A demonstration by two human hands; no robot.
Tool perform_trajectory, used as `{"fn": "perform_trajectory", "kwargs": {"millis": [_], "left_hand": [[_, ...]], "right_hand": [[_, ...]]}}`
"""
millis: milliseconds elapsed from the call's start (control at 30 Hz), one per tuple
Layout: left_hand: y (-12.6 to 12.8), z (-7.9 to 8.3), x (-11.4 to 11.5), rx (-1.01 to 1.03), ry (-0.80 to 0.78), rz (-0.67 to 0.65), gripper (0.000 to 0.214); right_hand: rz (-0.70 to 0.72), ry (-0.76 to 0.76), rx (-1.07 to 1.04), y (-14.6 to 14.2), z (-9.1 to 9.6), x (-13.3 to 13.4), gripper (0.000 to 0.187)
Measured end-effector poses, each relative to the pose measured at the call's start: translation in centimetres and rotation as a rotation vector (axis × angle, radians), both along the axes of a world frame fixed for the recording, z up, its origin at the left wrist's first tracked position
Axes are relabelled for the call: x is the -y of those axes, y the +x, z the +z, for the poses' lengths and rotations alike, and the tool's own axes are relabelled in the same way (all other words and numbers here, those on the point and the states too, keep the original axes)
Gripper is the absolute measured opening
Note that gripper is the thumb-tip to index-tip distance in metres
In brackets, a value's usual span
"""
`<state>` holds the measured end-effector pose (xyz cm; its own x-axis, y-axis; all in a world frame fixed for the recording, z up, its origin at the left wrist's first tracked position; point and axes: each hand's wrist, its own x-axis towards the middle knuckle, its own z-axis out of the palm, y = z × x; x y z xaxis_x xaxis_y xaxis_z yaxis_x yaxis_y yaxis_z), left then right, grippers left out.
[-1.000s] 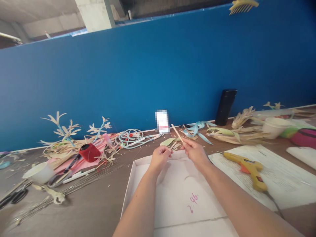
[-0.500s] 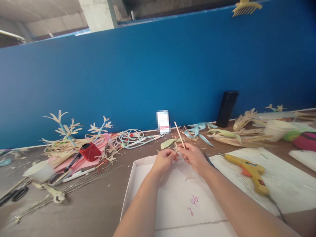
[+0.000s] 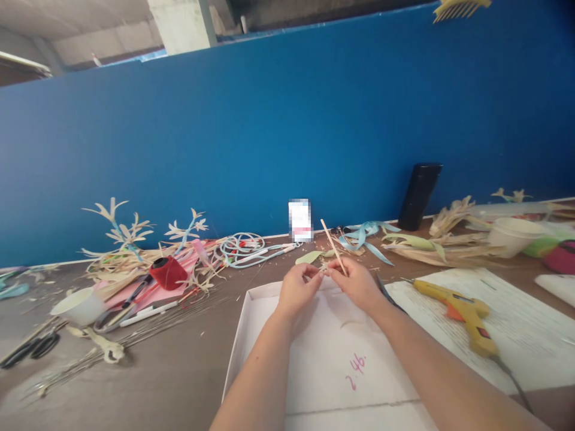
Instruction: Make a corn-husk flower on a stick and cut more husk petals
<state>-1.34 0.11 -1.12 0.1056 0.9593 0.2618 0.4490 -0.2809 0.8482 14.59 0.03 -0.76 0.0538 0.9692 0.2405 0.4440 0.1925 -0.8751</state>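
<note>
Over the far part of a white shallow box [image 3: 359, 323], my two hands meet fingertip to fingertip. My right hand [image 3: 353, 284] is closed around a thin pale wooden stick [image 3: 330, 239], which slants up and to the left out of the fingers. My left hand [image 3: 299, 288] is pinched, its fingertips touching a small pale bit between the hands, too small to name. Just beyond the fingers lies a pale green husk strip [image 3: 308, 257]. Beside my right wrist, a dark tool [image 3: 390, 294] is partly hidden by the arm.
To the right, a yellow glue gun [image 3: 467, 314] lies on printed paper [image 3: 534, 323]. Dried husks [image 3: 449, 251], a white cup [image 3: 514, 236] and a black case [image 3: 419, 196] stand behind. Left are a red thread spool [image 3: 168, 273], husk flowers [image 3: 121, 230], a bowl [image 3: 79, 306] and scissors [image 3: 38, 346].
My hands have drawn closer, so the fingertips now meet. The stick remains in my right hand. The whole view has shifted slightly.
</note>
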Motion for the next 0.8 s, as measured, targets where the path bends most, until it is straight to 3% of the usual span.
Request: {"fn": "perform_trajectory", "kwargs": {"millis": [67,233,433,567,700,800], "left_hand": [[-0.2,0.0,0.0,-0.059,0.122,0.056,0.031],[0.0,0.4,0.4,-0.34,0.328,0.02,0.028],[0.2,0.6,0.5,-0.53,0.362,0.082,0.017],[0.2,0.4,0.3,-0.333,0.214,0.141,0.014],[-0.2,0.1,-0.6,0.079,-0.099,0.228,0.013],[-0.4,-0.1,-1.2,0.332,-0.204,0.244,0.018]], "right_hand": [[0.011,0.047,0.088,0.1,-0.1,0.0,0.018],[0.02,0.08,0.278,-0.1,0.0,0.5,0.017],[0.037,0.124,0.386,-0.2,0.1,0.9,0.017],[0.02,0.123,0.272,-0.2,0.2,0.7,0.025],[-0.034,0.187,0.137,0.0,0.7,0.5,0.04],[0.018,0.095,0.067,-0.1,0.8,0.5,0.045]]}}
